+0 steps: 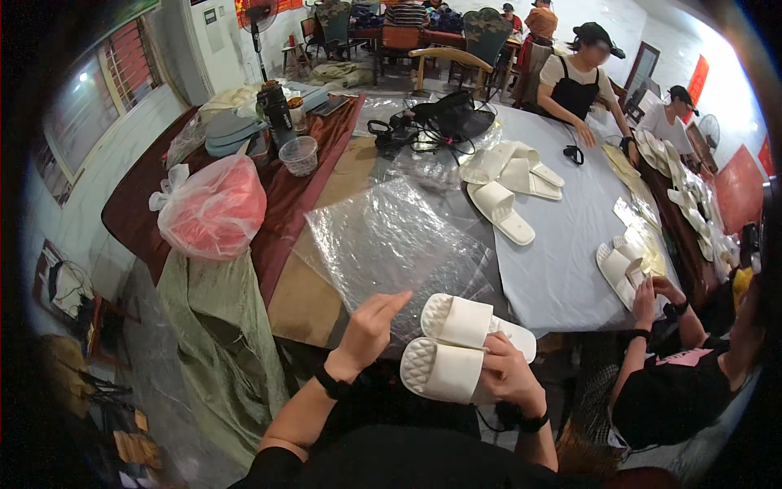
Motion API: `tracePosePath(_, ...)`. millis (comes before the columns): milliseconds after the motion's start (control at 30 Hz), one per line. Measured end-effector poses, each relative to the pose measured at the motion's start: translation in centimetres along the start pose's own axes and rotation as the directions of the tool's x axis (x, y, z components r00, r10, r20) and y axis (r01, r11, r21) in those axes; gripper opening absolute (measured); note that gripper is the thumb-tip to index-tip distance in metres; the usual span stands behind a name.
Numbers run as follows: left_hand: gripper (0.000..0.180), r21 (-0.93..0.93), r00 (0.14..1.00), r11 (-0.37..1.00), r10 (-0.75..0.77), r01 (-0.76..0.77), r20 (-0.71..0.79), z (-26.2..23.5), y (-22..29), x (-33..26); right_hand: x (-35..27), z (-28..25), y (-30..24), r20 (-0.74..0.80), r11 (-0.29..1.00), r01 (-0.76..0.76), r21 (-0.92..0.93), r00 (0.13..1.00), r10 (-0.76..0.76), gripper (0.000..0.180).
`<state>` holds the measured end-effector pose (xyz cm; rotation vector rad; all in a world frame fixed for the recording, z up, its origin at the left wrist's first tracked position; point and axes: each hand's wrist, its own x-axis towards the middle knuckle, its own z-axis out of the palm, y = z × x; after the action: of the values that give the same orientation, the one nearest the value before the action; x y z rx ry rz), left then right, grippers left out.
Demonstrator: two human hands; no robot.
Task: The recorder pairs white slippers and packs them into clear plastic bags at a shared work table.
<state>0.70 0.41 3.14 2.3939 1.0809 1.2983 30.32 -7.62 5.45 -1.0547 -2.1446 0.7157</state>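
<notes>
Pinching two white slippers [453, 367] is the right hand [511, 373]; I cannot tell the left grip [368, 330].

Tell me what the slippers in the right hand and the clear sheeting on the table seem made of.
Slippers: probably synthetic leather or moulded plastic; off-white, smooth straps, quilted-looking insoles.
Clear sheeting: likely thin plastic film; glossy and see-through, with crinkled highlights.

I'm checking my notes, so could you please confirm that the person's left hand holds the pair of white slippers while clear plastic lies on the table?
Not quite: the head view shows the right hand holding the pair of white slippers, not the left hand; clear plastic does lie on the table.
</notes>
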Motion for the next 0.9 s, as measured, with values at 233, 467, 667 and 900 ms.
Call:
tracePosePath(233,0.058,-0.116,0.928,0.991,-0.019,0.067,0.372,1.2,-0.4,-0.8,-1.7,-1.2,0.3,-0.128,0.991,-0.112,-0.072,0.987,0.102,0.030)
tracePosePath(467,0.054,0.103,0.937,0.994,0.003,-0.041,0.348,2.9,-1.5,-2.0,-4.5,-2.5,0.4,-0.445,0.944,-0.292,-0.157,0.874,0.196,0.023)
tracePosePath(667,0.052,0.012,0.934,0.998,-0.066,0.066,0.352,3.4,-2.7,-2.1,-4.9,-2.9,-0.4,-0.488,0.962,-0.240,-0.134,0.860,0.147,0.028)
tracePosePath(900,0.037,-0.033,0.948,0.991,-0.114,0.130,0.296,3.0,-3.2,-2.0,-4.8,-1.7,0.2,-0.374,0.972,-0.227,-0.052,0.907,0.192,0.027)
